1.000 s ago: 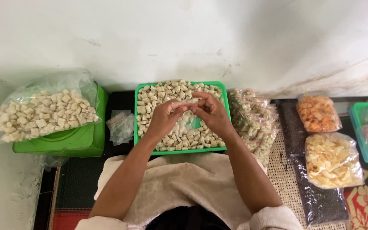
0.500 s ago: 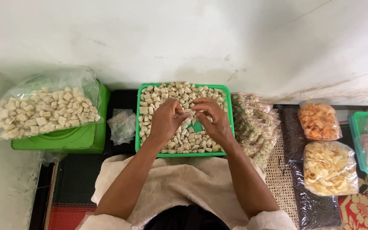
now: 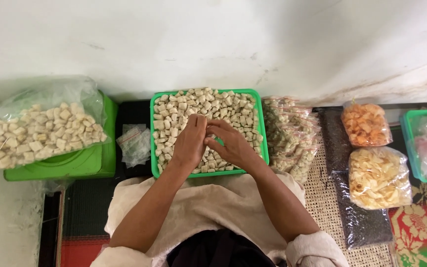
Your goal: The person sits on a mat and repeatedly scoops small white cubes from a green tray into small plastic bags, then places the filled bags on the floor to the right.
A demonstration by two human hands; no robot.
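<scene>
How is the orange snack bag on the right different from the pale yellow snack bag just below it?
The orange snack bag is smaller and holds orange-red pieces; the pale yellow snack bag is larger and holds light, cream-yellow chips. The orange bag lies nearer the wall, the yellow one nearer the person. Both are clear plastic, full, and lie on the floor, away from both hands.

Clear bag of pale cubes (image 3: 38, 133) left; small packets stack (image 3: 290, 133), orange (image 3: 365, 123) & yellow chip bags (image 3: 377, 177) right.

Bare forearms, cream sleeves pushed up past elbows, cream cloth across lap
</scene>
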